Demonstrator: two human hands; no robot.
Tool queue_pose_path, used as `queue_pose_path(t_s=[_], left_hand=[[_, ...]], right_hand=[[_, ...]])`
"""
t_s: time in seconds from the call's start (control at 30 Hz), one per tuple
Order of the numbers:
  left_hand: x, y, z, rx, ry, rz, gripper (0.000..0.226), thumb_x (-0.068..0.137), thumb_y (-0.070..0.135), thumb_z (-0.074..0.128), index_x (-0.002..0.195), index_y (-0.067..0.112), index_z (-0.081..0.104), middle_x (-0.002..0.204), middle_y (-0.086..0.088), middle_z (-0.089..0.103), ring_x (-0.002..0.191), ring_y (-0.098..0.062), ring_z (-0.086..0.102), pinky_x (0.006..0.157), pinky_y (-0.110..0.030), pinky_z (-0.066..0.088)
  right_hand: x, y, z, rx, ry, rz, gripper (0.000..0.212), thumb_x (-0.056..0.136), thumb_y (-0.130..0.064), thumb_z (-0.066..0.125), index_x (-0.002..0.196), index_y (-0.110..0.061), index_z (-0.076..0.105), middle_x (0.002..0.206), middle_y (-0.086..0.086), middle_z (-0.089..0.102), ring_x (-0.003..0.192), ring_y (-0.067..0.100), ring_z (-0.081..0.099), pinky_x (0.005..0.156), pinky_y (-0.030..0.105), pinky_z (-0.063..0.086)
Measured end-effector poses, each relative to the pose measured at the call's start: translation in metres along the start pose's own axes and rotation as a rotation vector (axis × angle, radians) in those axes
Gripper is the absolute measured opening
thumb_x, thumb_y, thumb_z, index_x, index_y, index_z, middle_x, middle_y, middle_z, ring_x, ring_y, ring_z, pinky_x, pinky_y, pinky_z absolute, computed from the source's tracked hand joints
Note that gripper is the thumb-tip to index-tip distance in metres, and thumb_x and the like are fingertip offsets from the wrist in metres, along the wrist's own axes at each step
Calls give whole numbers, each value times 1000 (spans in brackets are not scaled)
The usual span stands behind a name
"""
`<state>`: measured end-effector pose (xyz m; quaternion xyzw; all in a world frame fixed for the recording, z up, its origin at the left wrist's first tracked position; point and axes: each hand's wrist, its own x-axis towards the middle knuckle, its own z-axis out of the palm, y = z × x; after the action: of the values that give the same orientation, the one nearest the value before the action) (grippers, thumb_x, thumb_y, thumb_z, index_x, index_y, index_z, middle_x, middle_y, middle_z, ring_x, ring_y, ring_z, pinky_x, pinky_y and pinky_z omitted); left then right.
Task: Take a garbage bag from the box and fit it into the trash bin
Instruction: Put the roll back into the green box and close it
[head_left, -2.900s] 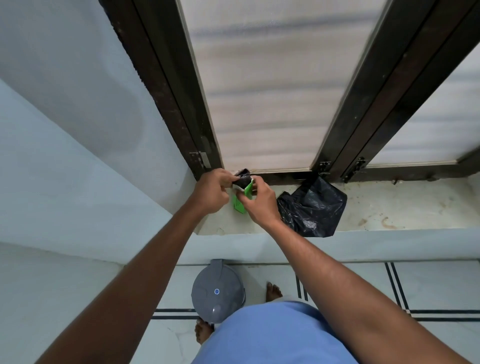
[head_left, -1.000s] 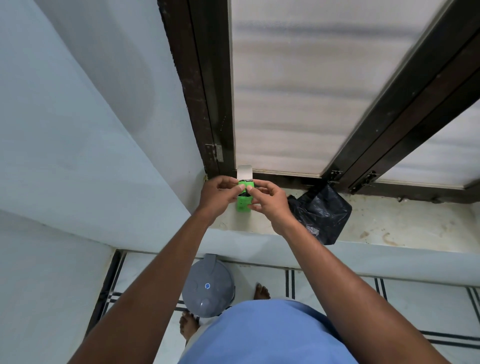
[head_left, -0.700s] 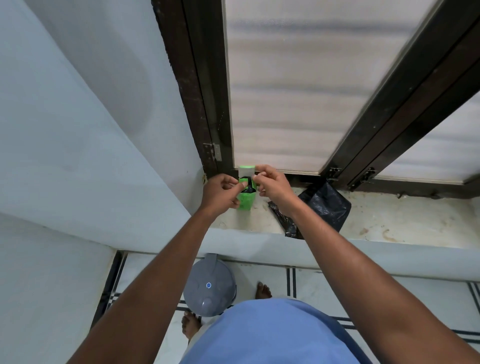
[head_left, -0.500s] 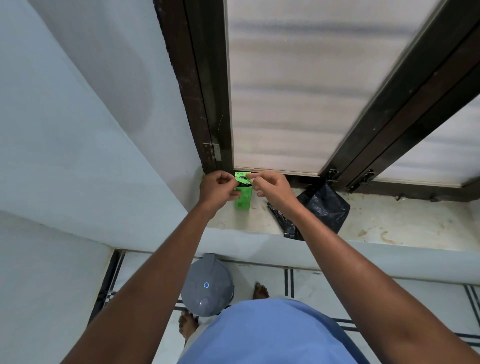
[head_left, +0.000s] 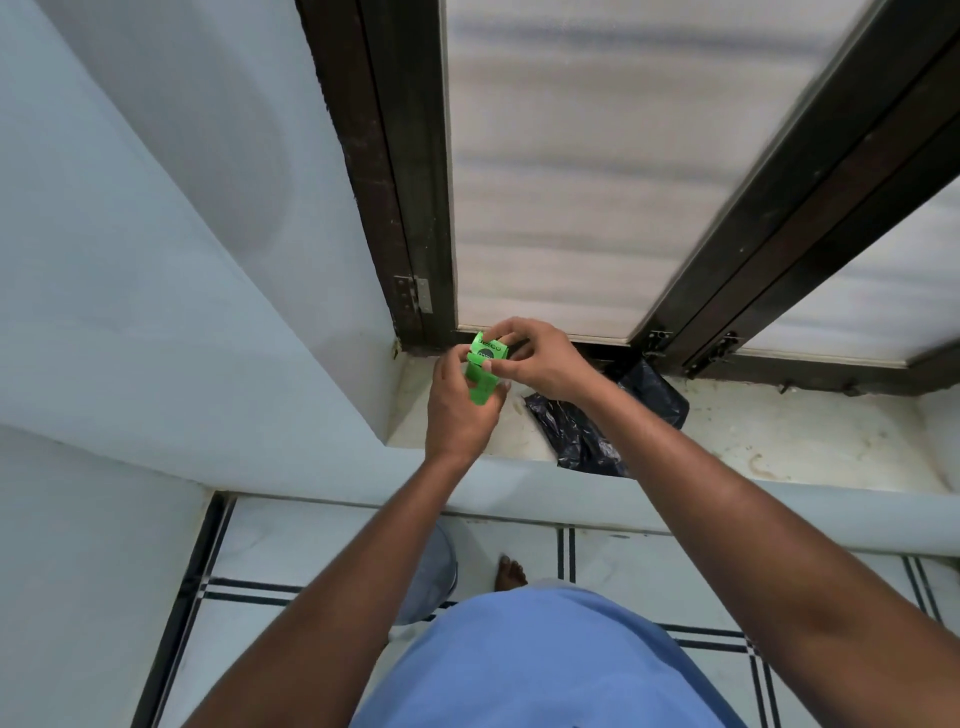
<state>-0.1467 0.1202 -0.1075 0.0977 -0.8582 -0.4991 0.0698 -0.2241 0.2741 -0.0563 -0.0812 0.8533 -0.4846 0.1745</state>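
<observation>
Left hand (head_left: 457, 410) clamps the green garbage-bag box (head_left: 483, 371) upright while the right hand (head_left: 535, 358) pinches its top flap, apparently closing it; a black garbage bag (head_left: 597, 431) lies on the window ledge (head_left: 779, 441).

The person wears a light blue top (head_left: 545, 665) that looks plain and smooth. Both arms are bare, with no sleeves showing. The left hand (head_left: 457, 410) and right hand (head_left: 540, 358) have no rings or watch. One bare foot (head_left: 511, 571) shows on the floor.
</observation>
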Motion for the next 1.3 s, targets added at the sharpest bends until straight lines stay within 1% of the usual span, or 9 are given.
queue_pose_path(t_s=[0.13,0.23,0.4,0.6,0.73,0.87,1.13,1.23,1.3], left_hand=[[3,1,8,-32,110,-53,46,95,44,85,127,17,65,117,-1,71,100,-23,70,80,-41,62],[6,1,8,-66,129,-67,35,95,36,87,115,14,69,104,0,73,92,-22,70,73,-36,57],[10,-4,3,-100,82,-78,33,85,28,96,102,15,70,90,9,70,81,-9,66,71,-38,60],[8,-4,-4,-127,24,-109,41,81,24,99,111,13,74,103,4,76,87,4,66,71,-10,52],[7,-8,-7,-153,-18,-113,45,80,23,101,113,13,73,104,4,75,91,-4,69,83,-27,67],[4,-10,-7,-161,-43,-105,45,78,22,102,111,16,73,102,9,75,92,-6,70,87,-39,69],[9,1,3,-100,-56,-43,35,80,21,96,103,18,70,96,4,73,88,-17,69,83,-47,65],[11,-2,-4,-118,-39,-35,40,83,24,97,110,23,67,98,8,75,87,-7,72,80,-33,67],[13,-1,-11,-103,-60,18,44,86,22,95,115,26,61,99,9,74,85,0,72,71,-14,58]], right_hand=[[2,5,2,-156,37,-59,22,94,-28,91,115,-28,85,109,-3,63,84,9,71,76,20,53],[3,5,1,-174,46,-61,27,95,-43,88,117,-29,88,114,-3,63,88,9,68,78,20,51],[9,4,-5,11,69,82,11,88,-37,96,84,-33,87,99,2,80,85,17,73,87,55,67],[16,-6,-20,60,-163,240,50,87,-21,97,129,-13,71,108,5,76,96,19,74,97,49,67],[23,-14,-27,-119,-268,196,54,85,-27,99,132,-16,75,115,2,80,107,30,81,97,48,68],[29,-24,-29,-327,-324,153,40,80,-34,102,112,-21,82,101,0,83,81,21,79,82,41,69],[30,-31,-17,-596,-192,78,34,79,-29,95,109,-17,82,100,2,76,84,22,71,67,32,55],[22,-25,-15,-453,-71,47,41,83,-30,99,116,-22,76,107,2,74,93,23,72,75,33,56],[16,-19,-10,-389,4,25,31,84,-32,99,101,-26,74,103,2,76,93,24,73,79,37,59]])
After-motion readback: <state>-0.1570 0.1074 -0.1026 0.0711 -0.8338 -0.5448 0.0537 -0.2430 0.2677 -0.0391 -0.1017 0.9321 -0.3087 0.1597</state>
